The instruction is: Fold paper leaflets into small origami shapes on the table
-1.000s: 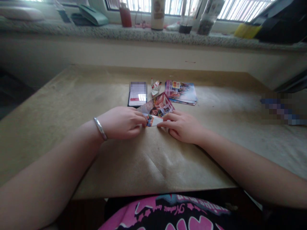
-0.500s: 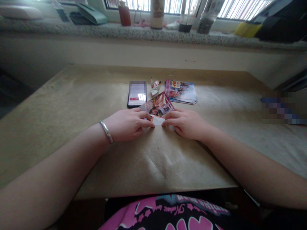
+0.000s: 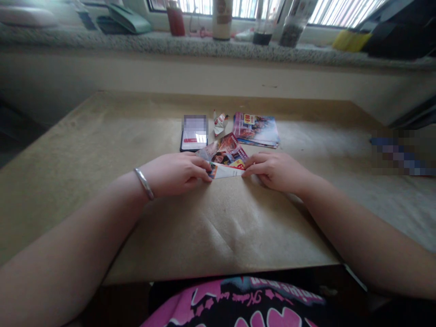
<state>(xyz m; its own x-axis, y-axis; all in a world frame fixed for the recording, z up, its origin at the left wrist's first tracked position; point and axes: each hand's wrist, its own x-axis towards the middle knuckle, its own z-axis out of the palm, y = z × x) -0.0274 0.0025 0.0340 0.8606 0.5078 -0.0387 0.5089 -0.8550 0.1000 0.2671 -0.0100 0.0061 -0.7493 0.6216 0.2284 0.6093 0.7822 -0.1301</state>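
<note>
The right hand (image 3: 277, 171), closed on the printed leaflet (image 3: 226, 156), has slid outward along its folded edge, exposing more of that edge, while the left hand (image 3: 173, 175) grips the other end, the leaflet lying on the surface (image 3: 102, 150) between them.

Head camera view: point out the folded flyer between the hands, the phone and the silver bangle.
Folded flyer (image 3: 225, 156), head view, on its printed picture area.
Phone (image 3: 194, 141), head view, on its lit screen.
Silver bangle (image 3: 144, 184), head view, on its curved band.

phone (image 3: 194, 136): top pixelated | right-side object (image 3: 403, 153): pixelated | sill bottle (image 3: 222, 18): top cut off
</note>
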